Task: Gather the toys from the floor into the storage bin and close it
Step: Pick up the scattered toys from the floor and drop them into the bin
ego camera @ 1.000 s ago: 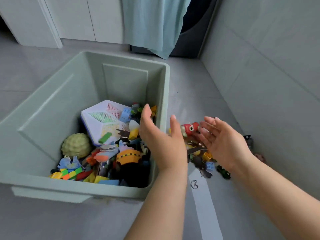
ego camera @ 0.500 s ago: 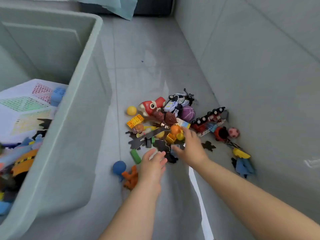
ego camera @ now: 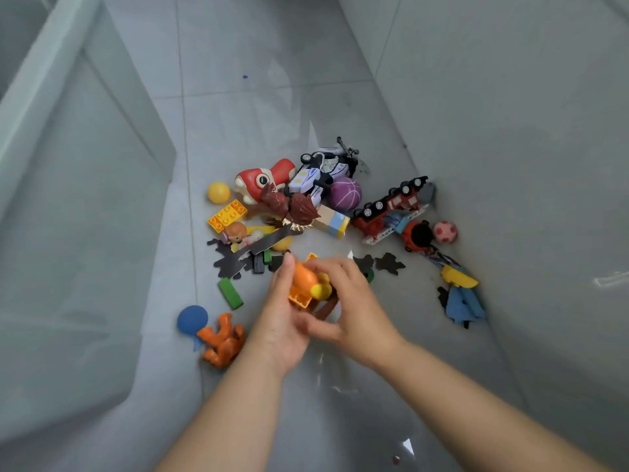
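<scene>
A pile of small toys lies on the grey floor between the pale green storage bin [ego camera: 78,185] on the left and the wall on the right. My left hand [ego camera: 284,321] and my right hand [ego camera: 354,308] are cupped together over the near edge of the pile, closed around a clump of orange and yellow toy pieces [ego camera: 308,284] with a dark piece under them. Beyond my hands lie a red fish toy [ego camera: 262,180], a yellow brick [ego camera: 227,215], a purple ball [ego camera: 345,193], a toy motorbike [ego camera: 323,168] and a red fire truck [ego camera: 391,207].
A blue ball-shaped toy [ego camera: 192,320], an orange figure [ego camera: 223,340] and a green block [ego camera: 230,294] lie left of my hands. Blue and yellow pieces [ego camera: 459,294] and a pink ball [ego camera: 445,232] rest against the wall [ego camera: 510,131] on the right. The bin's outer wall fills the left.
My view swung from the bin down to the floor pile. Both hands, empty before, reached into the pile and closed together on orange and yellow pieces.
</scene>
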